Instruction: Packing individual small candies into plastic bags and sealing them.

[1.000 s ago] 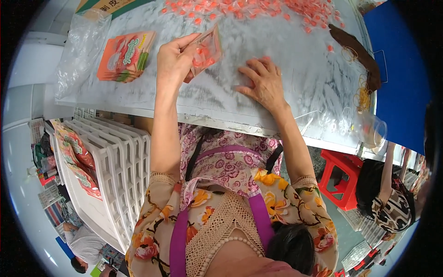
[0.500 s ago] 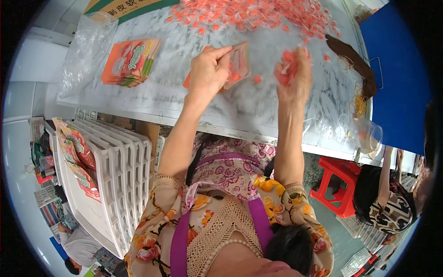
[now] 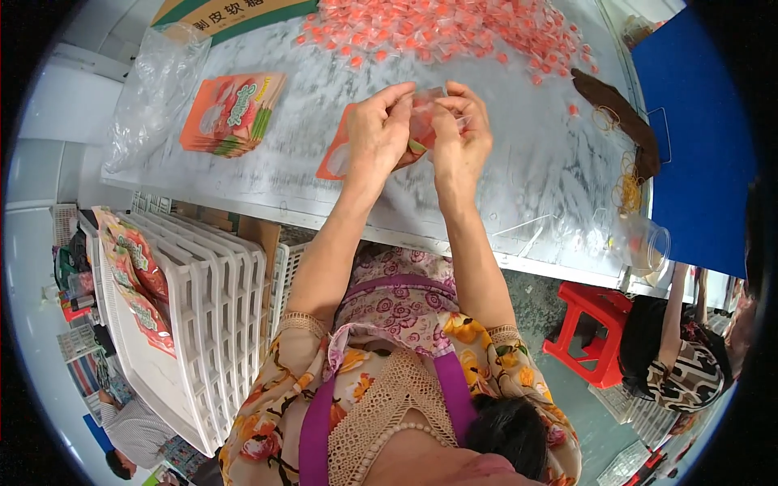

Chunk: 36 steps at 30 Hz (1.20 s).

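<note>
A coral-and-clear candy pouch [image 3: 335, 154] is pinched near its mouth by my left hand [image 3: 379, 134], thumb and forefinger closed on it. Against the pouch's mouth is my right hand [image 3: 462, 134], its fingers curled round red candies in clear wrappers, most of them covered by the fingers. How many candies are inside the pouch cannot be made out. Beyond both hands lies a big heap of wrapped red candies [image 3: 446, 32]. To the left, several flat printed pouches [image 3: 231, 113] are fanned in a stack on the table [image 3: 535, 170].
A clear plastic bag [image 3: 154, 97] and a carton [image 3: 235, 18] lie at the far left. Brown cloth [image 3: 620, 117], rubber bands [image 3: 629, 186] and a clear jar [image 3: 651, 245] line the right edge. White crates [image 3: 215, 300] stand lower left, a red stool [image 3: 587, 332] lower right.
My right hand has come left with its candies and now meets the pouch in my left hand. The loose candy between the hands no longer shows.
</note>
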{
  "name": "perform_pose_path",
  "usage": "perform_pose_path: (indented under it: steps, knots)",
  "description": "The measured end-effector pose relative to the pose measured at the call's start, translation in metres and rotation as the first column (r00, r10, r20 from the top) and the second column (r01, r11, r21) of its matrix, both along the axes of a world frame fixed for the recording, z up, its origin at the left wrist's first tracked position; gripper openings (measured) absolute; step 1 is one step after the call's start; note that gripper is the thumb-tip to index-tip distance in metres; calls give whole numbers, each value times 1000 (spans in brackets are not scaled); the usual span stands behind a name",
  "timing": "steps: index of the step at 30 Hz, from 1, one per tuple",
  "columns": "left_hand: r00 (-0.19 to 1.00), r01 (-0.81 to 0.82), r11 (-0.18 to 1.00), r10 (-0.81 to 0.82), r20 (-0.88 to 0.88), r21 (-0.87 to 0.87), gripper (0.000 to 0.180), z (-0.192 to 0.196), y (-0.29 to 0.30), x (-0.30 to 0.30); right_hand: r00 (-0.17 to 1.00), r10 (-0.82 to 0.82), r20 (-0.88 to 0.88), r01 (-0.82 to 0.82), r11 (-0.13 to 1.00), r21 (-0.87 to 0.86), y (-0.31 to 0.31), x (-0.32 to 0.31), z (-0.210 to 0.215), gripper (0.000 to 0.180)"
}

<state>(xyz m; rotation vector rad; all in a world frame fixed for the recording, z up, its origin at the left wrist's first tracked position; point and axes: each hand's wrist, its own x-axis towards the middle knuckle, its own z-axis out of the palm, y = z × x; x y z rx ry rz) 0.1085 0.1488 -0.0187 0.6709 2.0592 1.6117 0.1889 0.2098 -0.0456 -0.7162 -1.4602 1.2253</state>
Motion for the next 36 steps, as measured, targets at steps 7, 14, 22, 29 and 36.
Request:
perform_pose_path:
  steps: [7, 14, 22, 29, 36]
  knots:
    - [929, 114, 990, -75, -363, 88, 23, 3, 1, 14, 967, -56, 250, 30, 994, 108, 6, -2, 6, 41]
    - [979, 7, 993, 19, -204, 122, 25, 1, 4, 5, 903, 97, 418, -204, 954, 220, 20, -3, -3, 58]
    - [985, 89, 991, -74, -153, 96, 26, 5, 0, -9, 946, 96, -310, -180, 949, -257, 43, 2, 31, 49]
    - [967, 146, 988, -133, -218, 47, 29, 61, -19, -30, 740, 181, 647, -362, 919, 157, 53, 59, -58, 25]
    - [947, 253, 967, -253, -197, -28, 33, 65, -15, -37, 788, 137, 600, -345, 906, 247, 69, 69, -56, 22]
